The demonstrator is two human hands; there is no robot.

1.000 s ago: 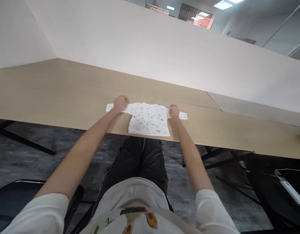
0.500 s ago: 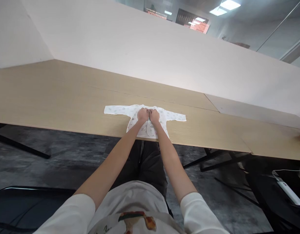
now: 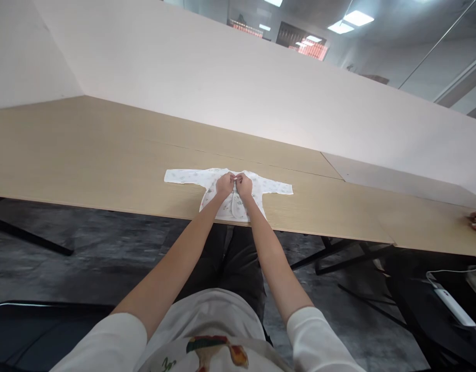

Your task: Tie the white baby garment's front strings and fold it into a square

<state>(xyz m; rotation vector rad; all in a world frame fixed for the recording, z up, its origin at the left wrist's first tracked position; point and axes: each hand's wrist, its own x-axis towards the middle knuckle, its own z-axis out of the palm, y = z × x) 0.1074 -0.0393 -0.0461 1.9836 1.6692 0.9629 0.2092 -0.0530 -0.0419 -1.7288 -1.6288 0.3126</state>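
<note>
Along desk's near edge, shirt lying flat, sleeves out sideways. Left hand and right hand close together over upper front, both pinching shirt at middle opening.

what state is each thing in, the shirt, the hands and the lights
small shirt: lying flat, face up; whether fastened is hidden
sleeves: stretched out to both sides
left hand: fingers closed on the shirt's front near the neckline
right hand: likewise, beside it
ceiling lights: lit
</note>
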